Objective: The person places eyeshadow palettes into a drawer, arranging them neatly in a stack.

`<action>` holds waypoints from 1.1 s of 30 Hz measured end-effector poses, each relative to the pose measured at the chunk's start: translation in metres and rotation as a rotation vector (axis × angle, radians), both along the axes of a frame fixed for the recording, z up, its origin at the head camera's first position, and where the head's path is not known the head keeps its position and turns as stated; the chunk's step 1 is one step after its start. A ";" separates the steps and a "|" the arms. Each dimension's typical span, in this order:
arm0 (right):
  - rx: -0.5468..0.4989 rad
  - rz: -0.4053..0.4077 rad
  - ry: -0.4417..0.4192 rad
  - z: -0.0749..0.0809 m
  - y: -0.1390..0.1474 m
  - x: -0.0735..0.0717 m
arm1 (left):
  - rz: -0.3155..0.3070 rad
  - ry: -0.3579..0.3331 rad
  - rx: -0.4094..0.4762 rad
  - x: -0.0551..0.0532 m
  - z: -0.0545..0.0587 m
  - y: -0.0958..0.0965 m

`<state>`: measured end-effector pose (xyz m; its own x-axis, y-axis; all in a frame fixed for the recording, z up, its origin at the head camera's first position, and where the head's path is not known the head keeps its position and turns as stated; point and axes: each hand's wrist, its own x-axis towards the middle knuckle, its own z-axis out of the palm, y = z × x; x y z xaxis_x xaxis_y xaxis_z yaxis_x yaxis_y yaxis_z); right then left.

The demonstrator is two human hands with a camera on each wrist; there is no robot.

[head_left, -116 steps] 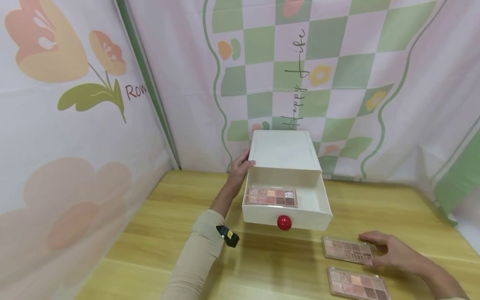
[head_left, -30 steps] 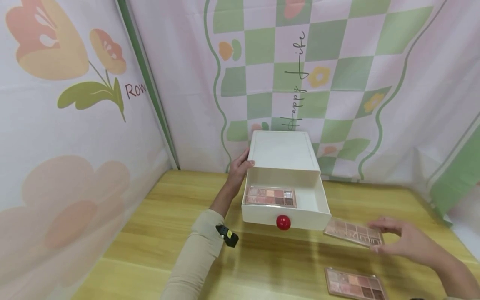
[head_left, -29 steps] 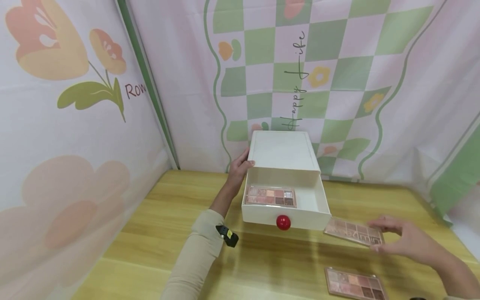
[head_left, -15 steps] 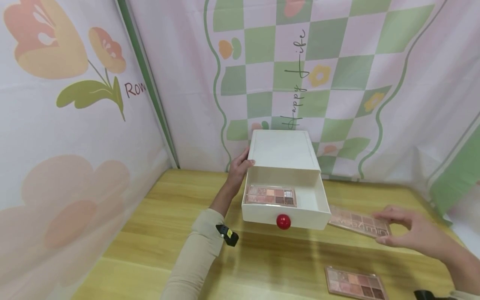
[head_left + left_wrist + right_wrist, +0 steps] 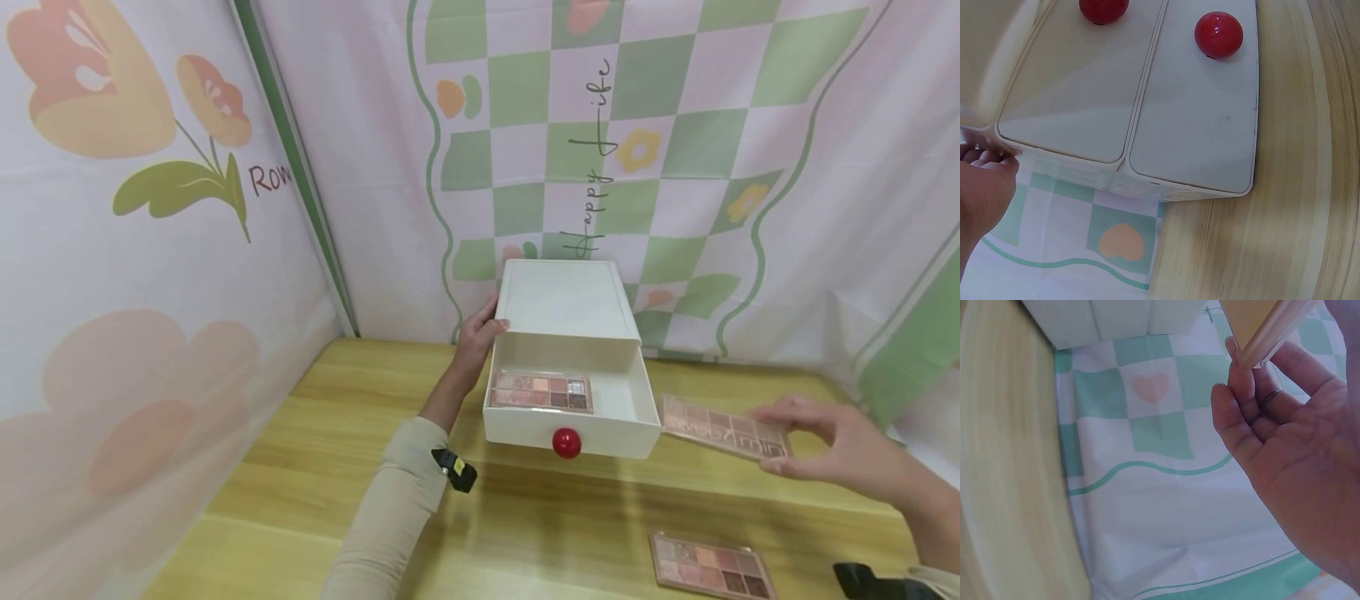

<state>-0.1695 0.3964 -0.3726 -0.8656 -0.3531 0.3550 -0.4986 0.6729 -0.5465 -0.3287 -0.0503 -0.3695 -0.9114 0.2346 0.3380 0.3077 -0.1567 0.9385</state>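
Note:
A white drawer cabinet (image 5: 566, 298) stands against the back cloth, its top drawer (image 5: 577, 432) pulled out by a red knob (image 5: 567, 443). My left hand (image 5: 477, 340) grips the cabinet's left side, thumb at the top front corner; in the left wrist view its curled fingers (image 5: 991, 159) meet that edge. Inside the drawer, toward the left, lies an eyeshadow palette (image 5: 542, 392). To the drawer's right, my right hand (image 5: 840, 442) pinches a second eyeshadow palette (image 5: 720, 427) by its right end, raised above the table. The right wrist view shows this palette's edge (image 5: 1275, 331) between thumb and fingers.
A third eyeshadow palette (image 5: 711, 567) lies on the wooden table (image 5: 300, 500) near the front right. Two lower drawers with red knobs (image 5: 1219, 35) are pushed in, seen in the left wrist view. A checkered cloth (image 5: 570, 150) hangs close behind the cabinet.
My right hand has picked the upper right palette off the table and moved it up and slightly right, level with the drawer. My left hand and the cabinet have stayed put.

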 end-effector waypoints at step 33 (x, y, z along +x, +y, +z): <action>-0.015 0.055 0.042 0.044 -0.019 -0.013 | 0.018 0.004 -0.010 -0.001 0.001 0.000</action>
